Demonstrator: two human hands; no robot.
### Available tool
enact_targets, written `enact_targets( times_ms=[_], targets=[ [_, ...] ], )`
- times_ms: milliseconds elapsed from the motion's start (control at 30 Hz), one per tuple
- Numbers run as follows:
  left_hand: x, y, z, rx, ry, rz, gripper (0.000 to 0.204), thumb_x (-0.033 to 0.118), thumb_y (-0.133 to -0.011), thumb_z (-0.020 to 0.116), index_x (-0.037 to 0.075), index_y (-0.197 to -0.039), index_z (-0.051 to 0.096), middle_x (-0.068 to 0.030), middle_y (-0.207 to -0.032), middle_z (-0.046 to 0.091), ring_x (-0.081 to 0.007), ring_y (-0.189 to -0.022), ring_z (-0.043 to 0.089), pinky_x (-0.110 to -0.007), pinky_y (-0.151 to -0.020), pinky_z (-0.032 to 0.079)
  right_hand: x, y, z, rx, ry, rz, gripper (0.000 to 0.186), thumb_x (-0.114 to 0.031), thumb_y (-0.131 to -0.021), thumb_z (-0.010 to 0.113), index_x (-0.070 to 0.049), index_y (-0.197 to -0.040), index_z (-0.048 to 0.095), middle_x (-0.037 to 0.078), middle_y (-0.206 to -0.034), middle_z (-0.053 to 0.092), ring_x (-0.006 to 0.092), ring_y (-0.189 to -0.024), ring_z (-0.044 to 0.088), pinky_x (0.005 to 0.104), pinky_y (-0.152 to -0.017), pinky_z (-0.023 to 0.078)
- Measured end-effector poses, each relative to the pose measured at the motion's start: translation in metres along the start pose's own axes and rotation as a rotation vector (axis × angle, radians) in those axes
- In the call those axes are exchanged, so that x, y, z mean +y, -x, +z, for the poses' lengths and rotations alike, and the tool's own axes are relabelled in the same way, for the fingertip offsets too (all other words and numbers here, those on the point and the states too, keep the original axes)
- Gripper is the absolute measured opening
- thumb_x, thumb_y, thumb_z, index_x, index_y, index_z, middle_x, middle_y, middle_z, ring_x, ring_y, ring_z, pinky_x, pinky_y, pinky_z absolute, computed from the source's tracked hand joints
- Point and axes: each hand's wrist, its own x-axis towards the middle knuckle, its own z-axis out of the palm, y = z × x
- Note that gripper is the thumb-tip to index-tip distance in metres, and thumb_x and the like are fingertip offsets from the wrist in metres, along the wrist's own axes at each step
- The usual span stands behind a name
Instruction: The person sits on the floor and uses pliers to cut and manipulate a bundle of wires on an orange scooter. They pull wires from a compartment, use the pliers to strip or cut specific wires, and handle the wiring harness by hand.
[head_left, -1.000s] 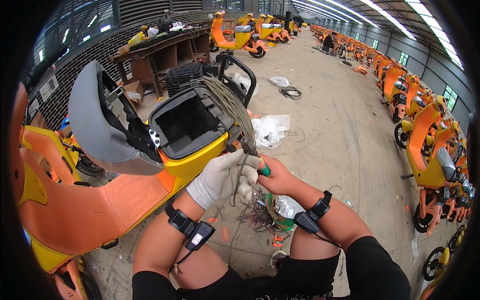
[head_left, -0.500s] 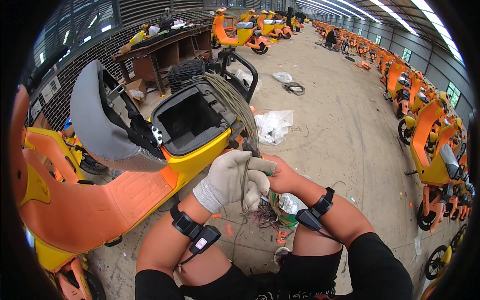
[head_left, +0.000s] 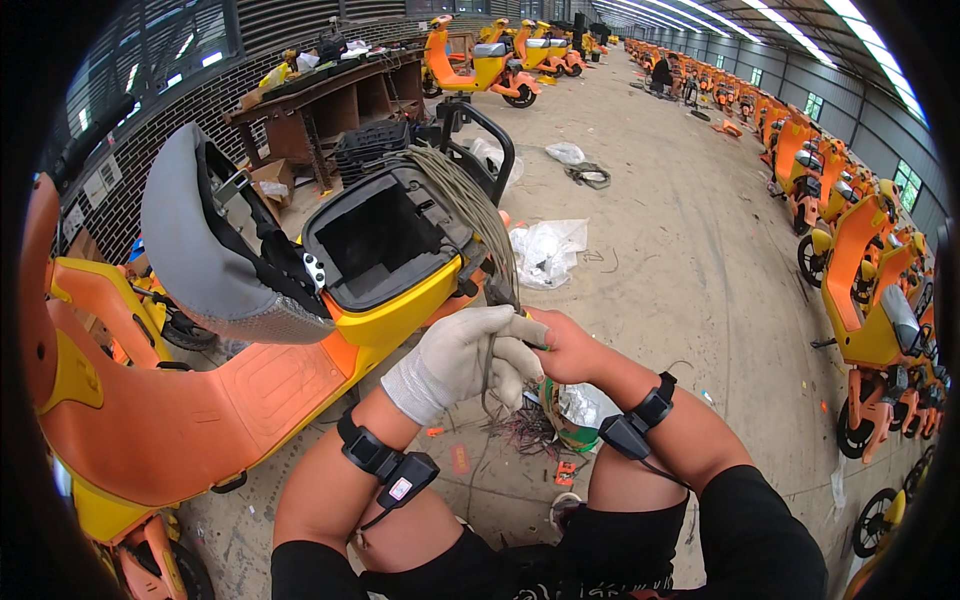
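Observation:
My left hand (head_left: 465, 362), in a pale knit glove, has its fingers curled around a hanging grey-green cable (head_left: 486, 387) below the scooter's rear rack. My bare right hand (head_left: 565, 348) is closed just beside it on a tool with a green handle, mostly hidden by my fingers. Both hands meet at a small dark piece (head_left: 503, 295) on the cable. Above them a coiled bundle of cable (head_left: 467, 205) lies over the edge of the open black compartment (head_left: 370, 240) of a yellow and orange scooter (head_left: 240, 410). Its grey seat (head_left: 210, 260) is tipped up.
Dense rows of scooters (head_left: 855, 300) line the right side. A cluttered workbench (head_left: 315, 95) stands behind the scooter. Plastic wrap (head_left: 548, 250), a green bucket (head_left: 580, 425) and scraps lie on the floor. A seated person (head_left: 661, 75) is far down the aisle.
Since a second ago both hands have shifted slightly right and down, staying on the cable and tool. My left fingers cover more of the green handle.

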Motion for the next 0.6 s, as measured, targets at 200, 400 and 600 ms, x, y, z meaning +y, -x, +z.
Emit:
enact_targets(
  times_ms=[200, 400, 600],
  targets=[
    [0.007, 0.006, -0.003, 0.137, -0.308, -0.129, 0.048, 0.032, -0.100, 0.040, -0.010, -0.112, 0.059, -0.0224, -0.085, 0.069, -0.0283, -0.062, 0.068, -0.035, -0.060, 0.056, -0.010, 0.007, -0.006, -0.046, 0.106, 0.065, 0.040, 0.000, -0.074, 0.053, -0.002, -0.114, 0.056, 0.019, -0.089, 0.065, 0.0339, -0.082, 0.063, 0.0387, -0.077, 0.049],
    [0.007, 0.007, -0.013, 0.292, -0.639, -0.234, 0.042, 0.029, -0.098, 0.044, -0.008, -0.113, 0.059, -0.0230, -0.087, 0.070, -0.0273, -0.066, 0.070, -0.032, -0.062, 0.056, -0.008, 0.010, -0.006, -0.101, 0.253, 0.167, 0.044, -0.001, -0.073, 0.055, -0.002, -0.116, 0.056, 0.022, -0.089, 0.065, 0.0401, -0.085, 0.063, 0.0431, -0.077, 0.050],
    [0.001, 0.002, -0.021, 0.403, -0.869, -0.282, 0.040, 0.026, -0.097, 0.042, -0.008, -0.112, 0.057, -0.0195, -0.090, 0.071, -0.0245, -0.070, 0.072, -0.032, -0.065, 0.056, -0.002, 0.010, 0.000, -0.112, 0.419, 0.262, 0.039, -0.005, -0.073, 0.055, -0.001, -0.112, 0.057, 0.025, -0.088, 0.064, 0.0441, -0.086, 0.061, 0.0493, -0.076, 0.049]
  ],
)
